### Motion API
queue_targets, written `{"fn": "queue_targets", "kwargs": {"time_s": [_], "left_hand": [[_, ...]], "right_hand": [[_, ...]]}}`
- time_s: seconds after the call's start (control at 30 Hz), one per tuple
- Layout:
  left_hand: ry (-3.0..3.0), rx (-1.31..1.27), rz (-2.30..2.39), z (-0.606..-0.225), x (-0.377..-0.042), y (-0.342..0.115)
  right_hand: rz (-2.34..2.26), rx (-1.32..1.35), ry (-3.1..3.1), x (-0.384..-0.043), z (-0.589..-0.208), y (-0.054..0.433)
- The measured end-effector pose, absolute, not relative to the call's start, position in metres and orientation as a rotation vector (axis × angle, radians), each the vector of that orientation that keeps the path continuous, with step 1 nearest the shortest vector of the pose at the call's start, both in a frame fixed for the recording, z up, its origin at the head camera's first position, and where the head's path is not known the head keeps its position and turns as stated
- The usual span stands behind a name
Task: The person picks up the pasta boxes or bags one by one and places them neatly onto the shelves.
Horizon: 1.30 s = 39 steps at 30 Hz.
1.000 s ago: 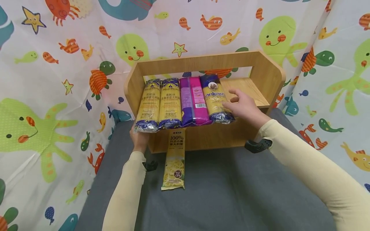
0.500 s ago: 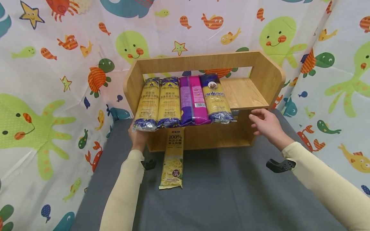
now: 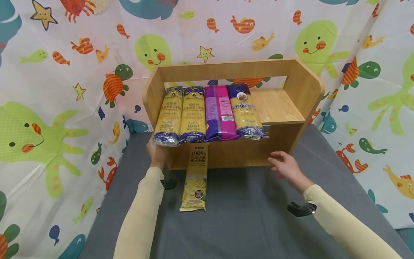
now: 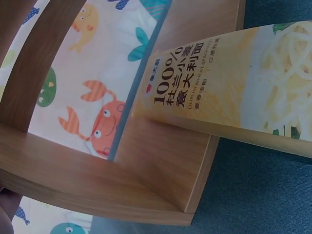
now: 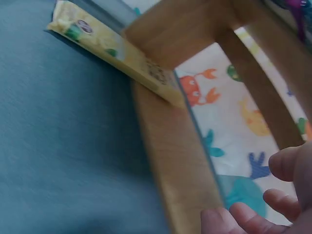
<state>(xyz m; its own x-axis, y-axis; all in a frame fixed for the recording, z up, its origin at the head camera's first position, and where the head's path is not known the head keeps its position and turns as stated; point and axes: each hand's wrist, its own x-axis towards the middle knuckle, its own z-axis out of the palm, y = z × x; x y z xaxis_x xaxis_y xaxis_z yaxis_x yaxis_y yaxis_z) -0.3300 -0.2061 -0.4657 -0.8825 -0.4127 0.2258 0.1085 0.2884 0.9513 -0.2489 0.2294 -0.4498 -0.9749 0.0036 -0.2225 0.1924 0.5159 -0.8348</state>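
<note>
My left hand [image 3: 157, 153] is at the left side panel of a wooden shelf [image 3: 278, 138]. Packages hide its fingers in the head view; only a bit of that hand [image 4: 7, 209] shows outside the panel in the left wrist view. My right hand [image 3: 287, 168] hangs in front of the lower right compartment, fingers loosely bent, holding nothing. On the upper board lie two yellow spaghetti packs [image 3: 169, 117], a purple-pink pack [image 3: 221, 113] and a yellow-blue Ankara pasta pack [image 3: 246, 111]. A flat yellow spaghetti pack [image 3: 195, 180] sticks out of the lower compartment.
The shelf stands on a grey cloth-covered table [image 3: 239, 212]. Behind and beside it hangs a curtain [image 3: 106, 36] printed with sea animals. The upper packs overhang the board's front edge. Bare board [image 3: 275, 105] shows right of the Ankara pack.
My right hand has left the Ankara pack, moving first right and down, then a little left and lower. My left hand stays at the shelf's left side. The packs keep their places.
</note>
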Motion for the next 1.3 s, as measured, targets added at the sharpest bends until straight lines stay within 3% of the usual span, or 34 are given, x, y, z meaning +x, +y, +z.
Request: {"fn": "queue_targets", "kwargs": {"time_s": [0.57, 0.9, 1.3], "left_hand": [[-2.087, 0.249, -1.657, -0.466, -0.33, -0.205], [-2.093, 0.226, -1.616, -0.462, -0.329, -0.207], [-2.013, 0.254, -1.766, -0.463, -0.329, -0.205]], "right_hand": [[-1.705, 0.192, 2.277, -0.245, -0.545, 0.111], [-1.689, 0.097, 2.252, -0.241, -0.55, 0.039], [-1.52, -0.033, 2.507, -0.247, -0.55, -0.004]]}}
